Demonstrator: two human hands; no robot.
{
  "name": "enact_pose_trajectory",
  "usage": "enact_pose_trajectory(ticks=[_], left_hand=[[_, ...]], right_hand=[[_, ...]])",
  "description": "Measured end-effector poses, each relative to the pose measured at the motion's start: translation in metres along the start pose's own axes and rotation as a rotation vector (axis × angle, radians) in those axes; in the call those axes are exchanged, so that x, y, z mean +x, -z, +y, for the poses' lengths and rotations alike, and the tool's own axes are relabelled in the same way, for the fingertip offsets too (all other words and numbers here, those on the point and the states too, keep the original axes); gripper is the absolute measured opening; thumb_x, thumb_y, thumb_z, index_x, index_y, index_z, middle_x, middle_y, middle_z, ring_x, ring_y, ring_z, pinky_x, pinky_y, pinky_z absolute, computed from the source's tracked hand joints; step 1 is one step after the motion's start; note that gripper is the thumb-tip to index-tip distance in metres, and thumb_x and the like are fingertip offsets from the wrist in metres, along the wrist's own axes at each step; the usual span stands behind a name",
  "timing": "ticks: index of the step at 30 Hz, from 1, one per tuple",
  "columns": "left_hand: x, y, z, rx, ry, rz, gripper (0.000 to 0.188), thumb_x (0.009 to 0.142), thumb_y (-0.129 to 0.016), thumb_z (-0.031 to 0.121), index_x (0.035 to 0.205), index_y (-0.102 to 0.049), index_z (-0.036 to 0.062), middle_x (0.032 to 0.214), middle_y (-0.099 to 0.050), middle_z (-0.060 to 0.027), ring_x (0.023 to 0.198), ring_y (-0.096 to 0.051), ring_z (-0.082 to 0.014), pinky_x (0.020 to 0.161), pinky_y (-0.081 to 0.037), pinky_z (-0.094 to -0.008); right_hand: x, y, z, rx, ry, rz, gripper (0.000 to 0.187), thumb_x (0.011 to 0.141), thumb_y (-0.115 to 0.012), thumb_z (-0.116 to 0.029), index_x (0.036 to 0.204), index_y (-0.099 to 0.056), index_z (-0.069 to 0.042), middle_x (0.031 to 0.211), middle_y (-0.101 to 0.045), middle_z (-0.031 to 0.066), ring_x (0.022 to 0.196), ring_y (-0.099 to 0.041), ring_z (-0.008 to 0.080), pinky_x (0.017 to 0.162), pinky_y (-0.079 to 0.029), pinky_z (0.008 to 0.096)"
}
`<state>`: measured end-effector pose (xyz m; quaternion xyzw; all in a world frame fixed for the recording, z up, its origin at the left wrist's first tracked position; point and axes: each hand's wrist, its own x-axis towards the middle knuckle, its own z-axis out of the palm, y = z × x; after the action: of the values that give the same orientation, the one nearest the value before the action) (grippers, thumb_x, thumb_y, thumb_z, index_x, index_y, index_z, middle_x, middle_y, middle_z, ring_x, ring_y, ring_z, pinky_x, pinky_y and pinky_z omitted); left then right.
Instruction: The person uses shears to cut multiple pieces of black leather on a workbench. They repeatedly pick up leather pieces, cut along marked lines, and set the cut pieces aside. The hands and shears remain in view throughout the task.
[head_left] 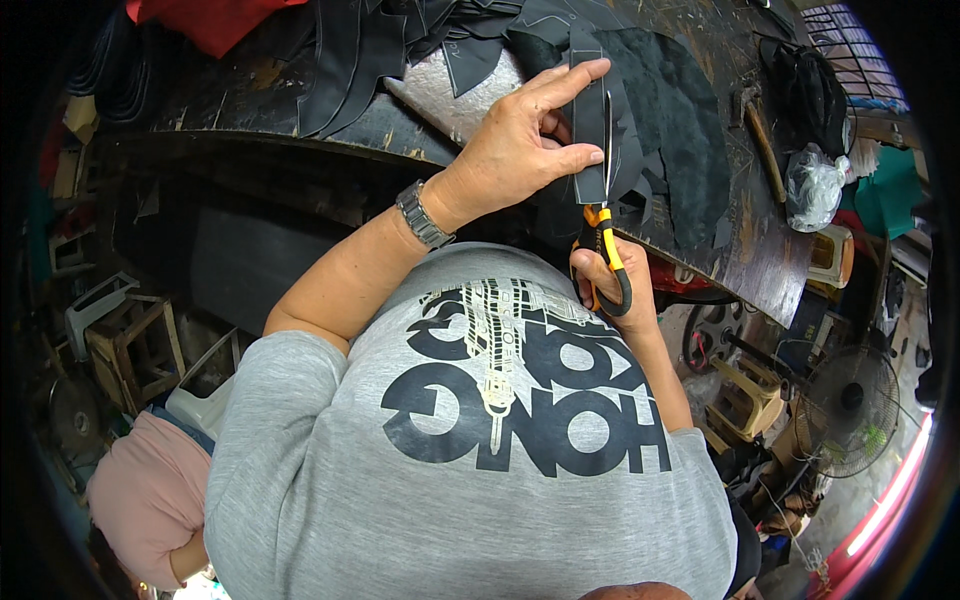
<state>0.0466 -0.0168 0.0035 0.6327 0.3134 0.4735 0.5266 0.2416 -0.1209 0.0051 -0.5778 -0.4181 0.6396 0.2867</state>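
Both hands meet above the dark workbench [300, 95]: left hand [520, 140] pinches a narrow black strip [592, 120] upright between thumb and fingers, right hand [615, 285] grips orange-handled scissors [605, 250] cutting into its lower end. Thin and limp-looking, the strip likely flops unless held taut near the cut. Beyond the strip lie black offcuts [680, 120] and a hammer [765, 140]

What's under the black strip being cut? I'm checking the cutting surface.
Under the strip lie dark fabric pieces on a worn bench. The left hand and scissors cover what lies directly beneath.
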Motion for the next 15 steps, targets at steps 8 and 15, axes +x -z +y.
enact_pose_trajectory(ticks=[8,15], left_hand=[[0.002,0.001,-0.007,-0.034,-0.058,0.147,0.056,0.085,-0.073,0.0,0.137,-0.054,0.004,0.139,-0.049,-0.01,0.091,-0.064,-0.0092,0.081,-0.056,-0.0211],[-0.005,-0.01,-0.002,-0.083,-0.064,0.14,0.06,0.083,-0.073,-0.005,0.138,-0.052,0.0011,0.139,-0.046,-0.0098,0.086,-0.063,-0.007,0.075,-0.055,-0.0191]], right_hand=[[0.001,-0.001,0.001,0.052,-0.007,0.007,0.026,0.084,-0.079,-0.023,0.076,-0.062,-0.005,0.053,-0.053,-0.0009,0.041,-0.047,0.0061,0.04,-0.037,0.0207],[0.012,0.006,-0.005,0.092,0.077,-0.03,0.033,0.084,-0.077,-0.034,0.082,-0.062,-0.004,0.059,-0.057,0.0026,0.049,-0.054,0.0092,0.047,-0.043,0.0227]])
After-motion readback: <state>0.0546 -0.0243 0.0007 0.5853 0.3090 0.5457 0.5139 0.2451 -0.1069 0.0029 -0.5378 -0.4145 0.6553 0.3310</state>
